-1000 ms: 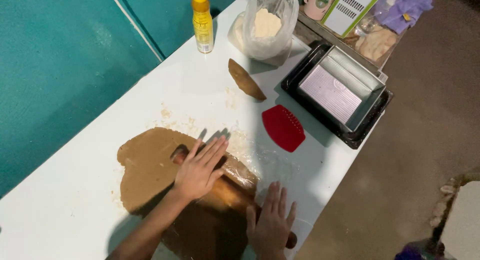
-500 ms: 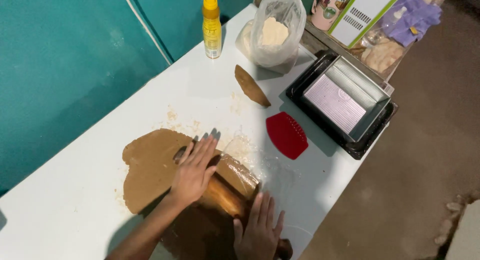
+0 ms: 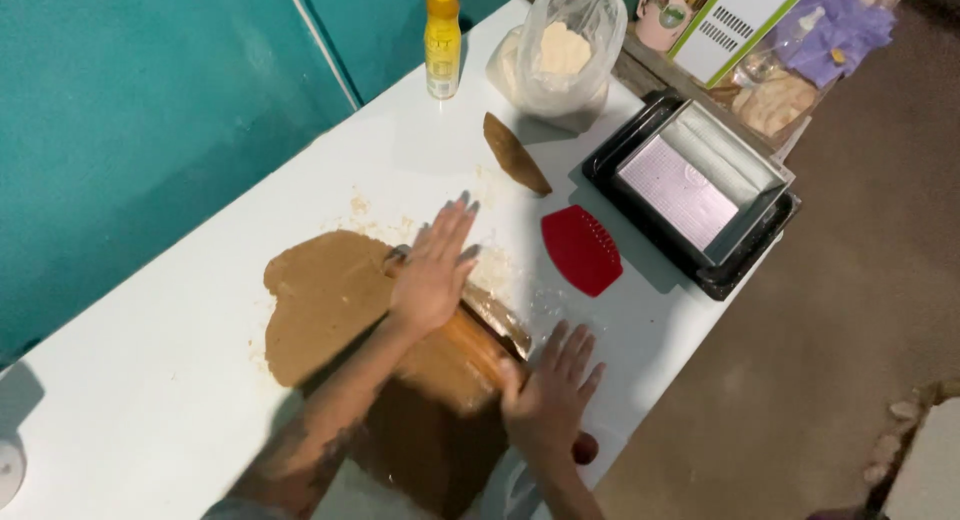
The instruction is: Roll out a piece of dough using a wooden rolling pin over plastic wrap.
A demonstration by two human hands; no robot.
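Both flat, fingers-spread hands, left hand (image 3: 432, 275) and right hand (image 3: 552, 395), have pushed the wooden rolling pin (image 3: 478, 330) a touch toward 1 o'clock, neither gripping it. The flat brown dough sheet (image 3: 325, 300) lies under the pin at table centre, more of it flattened; the red plastic scraper (image 3: 582, 248) stays at 2 o'clock.

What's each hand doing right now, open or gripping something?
Left hand: open, fingers spread, palm flat on the rolling pin over the brown dough.
Right hand: open, fingers spread, pressing the pin's near end.
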